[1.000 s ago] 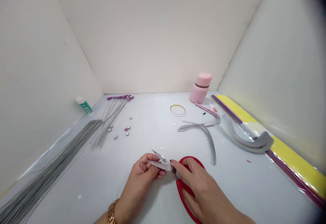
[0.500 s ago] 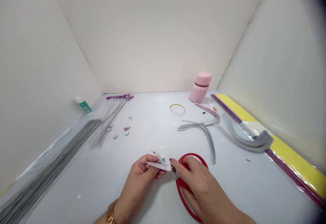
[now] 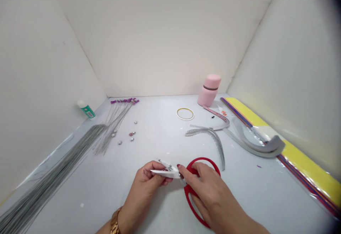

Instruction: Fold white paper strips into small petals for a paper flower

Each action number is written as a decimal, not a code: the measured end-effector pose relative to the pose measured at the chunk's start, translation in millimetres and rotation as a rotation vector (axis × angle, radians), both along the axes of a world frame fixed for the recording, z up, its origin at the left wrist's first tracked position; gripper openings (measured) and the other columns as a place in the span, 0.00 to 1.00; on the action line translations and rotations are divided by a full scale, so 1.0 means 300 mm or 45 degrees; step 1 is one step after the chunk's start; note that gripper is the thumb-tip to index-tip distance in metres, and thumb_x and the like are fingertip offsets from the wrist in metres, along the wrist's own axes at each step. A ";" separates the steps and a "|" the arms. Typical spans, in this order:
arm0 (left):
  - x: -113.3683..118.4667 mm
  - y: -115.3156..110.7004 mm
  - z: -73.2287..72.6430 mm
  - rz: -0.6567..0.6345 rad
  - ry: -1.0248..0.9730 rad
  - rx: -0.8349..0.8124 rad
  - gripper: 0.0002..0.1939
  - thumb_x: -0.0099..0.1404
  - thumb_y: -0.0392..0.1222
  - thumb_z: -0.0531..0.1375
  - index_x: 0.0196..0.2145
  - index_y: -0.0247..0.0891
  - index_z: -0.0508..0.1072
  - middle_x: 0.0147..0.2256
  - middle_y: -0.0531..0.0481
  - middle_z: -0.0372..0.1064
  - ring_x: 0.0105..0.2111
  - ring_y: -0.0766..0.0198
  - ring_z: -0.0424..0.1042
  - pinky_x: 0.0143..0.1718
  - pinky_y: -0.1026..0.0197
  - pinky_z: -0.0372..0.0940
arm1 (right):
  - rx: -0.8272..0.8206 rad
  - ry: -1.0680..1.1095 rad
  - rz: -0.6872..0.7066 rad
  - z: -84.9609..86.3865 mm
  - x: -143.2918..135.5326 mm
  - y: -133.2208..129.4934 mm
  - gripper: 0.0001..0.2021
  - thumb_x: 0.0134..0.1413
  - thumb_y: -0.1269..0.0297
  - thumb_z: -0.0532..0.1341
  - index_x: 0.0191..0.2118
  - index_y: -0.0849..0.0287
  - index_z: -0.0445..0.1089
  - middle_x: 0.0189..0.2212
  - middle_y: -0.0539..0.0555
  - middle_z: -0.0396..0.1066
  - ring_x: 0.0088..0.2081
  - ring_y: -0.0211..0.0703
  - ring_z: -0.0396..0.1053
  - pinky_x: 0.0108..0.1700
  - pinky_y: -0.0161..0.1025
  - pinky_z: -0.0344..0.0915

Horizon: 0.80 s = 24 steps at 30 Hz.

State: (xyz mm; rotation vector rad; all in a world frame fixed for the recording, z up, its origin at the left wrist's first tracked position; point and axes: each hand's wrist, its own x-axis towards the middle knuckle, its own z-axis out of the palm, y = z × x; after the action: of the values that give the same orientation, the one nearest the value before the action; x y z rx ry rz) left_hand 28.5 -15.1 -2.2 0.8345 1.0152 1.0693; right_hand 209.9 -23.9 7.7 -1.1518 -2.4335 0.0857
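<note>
Low in the middle, my right hand (image 3: 206, 186) is closed in the handles of red-handled scissors (image 3: 204, 159). The scissors' blades point left, towards my other hand, and the lower one looks bright white. My left hand (image 3: 149, 177) is closed in a pinch beside the blades, with a gold watch band on its wrist. A small silvery-white piece (image 3: 165, 163) with grey marks shows at its fingertips; its exact kind is unclear, and the fingers and blades partly hide it.
Grey wire stems (image 3: 61, 159) and purple-tipped stems (image 3: 124, 101) lie left, near small silvery pieces (image 3: 132, 139). A glue stick (image 3: 87, 110) stands behind. Further right are a tape roll (image 3: 185, 119), pink bottle (image 3: 207, 95), curved silver strips (image 3: 217, 143) and coloured sheets (image 3: 306, 163).
The scissors' handles have shifted slightly upward and look a little wider apart. The lower blade appears brighter. Both hands stay in nearly the same place.
</note>
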 end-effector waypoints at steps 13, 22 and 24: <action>0.001 0.003 -0.001 -0.009 -0.099 0.030 0.06 0.57 0.36 0.60 0.24 0.34 0.69 0.20 0.53 0.68 0.24 0.70 0.65 0.28 0.70 0.58 | -0.333 0.001 0.007 -0.015 0.009 -0.003 0.28 0.44 0.82 0.51 0.55 0.62 0.56 0.36 0.61 0.63 0.36 0.49 0.63 0.38 0.47 0.66; -0.004 0.002 -0.007 -0.041 -0.069 0.027 0.04 0.58 0.36 0.60 0.27 0.34 0.71 0.24 0.52 0.70 0.27 0.69 0.66 0.31 0.69 0.59 | -0.378 0.009 0.010 -0.015 0.011 -0.002 0.29 0.44 0.82 0.51 0.56 0.61 0.54 0.36 0.59 0.64 0.36 0.47 0.64 0.39 0.44 0.66; -0.003 0.002 -0.006 -0.039 -0.047 0.031 0.04 0.57 0.37 0.60 0.27 0.34 0.71 0.24 0.51 0.70 0.27 0.69 0.67 0.31 0.68 0.59 | -0.376 0.015 0.004 -0.015 0.006 -0.004 0.29 0.45 0.82 0.51 0.56 0.60 0.55 0.36 0.58 0.64 0.36 0.46 0.64 0.40 0.43 0.66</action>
State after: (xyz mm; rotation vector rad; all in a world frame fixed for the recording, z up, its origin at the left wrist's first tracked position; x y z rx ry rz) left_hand 27.6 -14.5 -4.1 0.8443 0.9576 1.0692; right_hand 211.6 -25.3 3.0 -1.2642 -2.4695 0.4657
